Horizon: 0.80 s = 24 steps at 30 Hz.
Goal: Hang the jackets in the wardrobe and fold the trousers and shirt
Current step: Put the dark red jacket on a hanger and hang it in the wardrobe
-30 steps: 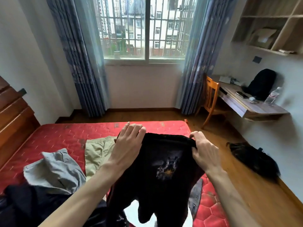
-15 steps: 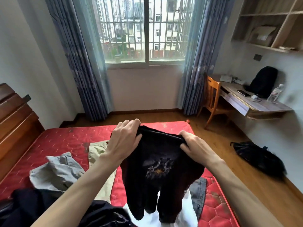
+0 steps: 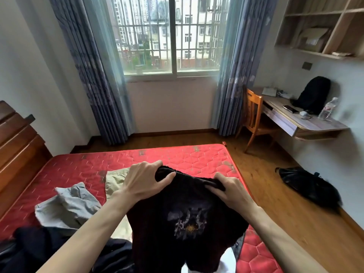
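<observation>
I hold up a black garment (image 3: 187, 229) with a pale and orange print on its front, over the red mattress (image 3: 78, 170). My left hand (image 3: 143, 182) grips its upper left edge and my right hand (image 3: 228, 190) grips its upper right edge, fingers curled round the cloth. It hangs down toward me. Grey trousers (image 3: 67, 205) lie crumpled on the mattress to the left. A beige garment (image 3: 115, 180) lies flat behind my left hand. Dark clothing (image 3: 49, 251) is heaped at the near left. Something white (image 3: 226, 261) shows under the black garment.
A wooden headboard (image 3: 17, 146) stands at the left. A chair (image 3: 254, 119) and a wall desk (image 3: 307, 123) with a backpack, phone and bottle are at the right. A black bag (image 3: 309, 186) lies on the wooden floor by the wall.
Both hands have come closer together along the garment's top edge and dropped slightly. The garment hangs lower and bunches more between them.
</observation>
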{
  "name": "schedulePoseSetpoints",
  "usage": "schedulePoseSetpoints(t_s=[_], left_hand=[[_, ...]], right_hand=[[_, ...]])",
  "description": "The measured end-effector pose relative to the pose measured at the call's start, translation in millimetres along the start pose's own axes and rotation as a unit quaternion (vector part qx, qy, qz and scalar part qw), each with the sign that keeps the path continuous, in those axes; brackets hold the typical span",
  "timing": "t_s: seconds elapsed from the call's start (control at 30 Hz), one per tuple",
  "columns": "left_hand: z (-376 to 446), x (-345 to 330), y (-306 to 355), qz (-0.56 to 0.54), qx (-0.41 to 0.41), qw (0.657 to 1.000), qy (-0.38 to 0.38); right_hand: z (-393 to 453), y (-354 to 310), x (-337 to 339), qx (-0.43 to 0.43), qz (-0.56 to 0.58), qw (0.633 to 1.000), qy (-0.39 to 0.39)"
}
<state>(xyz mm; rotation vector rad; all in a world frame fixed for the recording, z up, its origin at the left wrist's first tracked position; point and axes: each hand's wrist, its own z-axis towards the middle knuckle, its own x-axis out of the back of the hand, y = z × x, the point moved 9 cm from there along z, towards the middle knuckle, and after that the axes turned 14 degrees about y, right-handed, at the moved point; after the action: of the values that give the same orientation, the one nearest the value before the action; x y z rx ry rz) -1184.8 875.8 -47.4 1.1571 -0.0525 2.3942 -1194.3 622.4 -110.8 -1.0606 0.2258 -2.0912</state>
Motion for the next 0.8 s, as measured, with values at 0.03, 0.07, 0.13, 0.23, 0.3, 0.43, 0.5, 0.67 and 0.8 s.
schedulePoseSetpoints(t_s=[0.03,0.07,0.13,0.23,0.3,0.43,0.5,0.67,0.8], left_hand=[[-3,2,0,-0.002,-0.006,1.0,0.003],[-5,5,1,-0.007,-0.012,1.0,0.009],[-6,11,6,-0.027,-0.027,0.999,0.024],[-7,17,13,-0.048,-0.046,0.997,0.047],[-7,21,14,-0.049,-0.039,0.996,0.063],[-7,31,24,-0.05,-0.022,0.993,0.108],[-7,37,29,-0.061,-0.02,0.99,0.124],[-9,54,43,-0.094,-0.037,0.984,0.147],[-13,60,66,-0.149,-0.076,0.973,0.158]], right_hand=[[4,-6,6,0.013,0.002,1.0,0.028],[8,-11,12,0.021,0.003,0.998,0.054],[17,-19,26,0.025,0.0,0.995,0.094],[24,-29,43,0.033,-0.029,0.991,0.127],[24,-35,55,0.023,-0.035,0.989,0.142],[14,-58,82,0.02,-0.067,0.982,0.177],[8,-71,91,0.027,-0.108,0.978,0.179],[-9,-113,123,0.019,-0.204,0.948,0.243],[-34,-133,145,-0.022,-0.28,0.924,0.261]])
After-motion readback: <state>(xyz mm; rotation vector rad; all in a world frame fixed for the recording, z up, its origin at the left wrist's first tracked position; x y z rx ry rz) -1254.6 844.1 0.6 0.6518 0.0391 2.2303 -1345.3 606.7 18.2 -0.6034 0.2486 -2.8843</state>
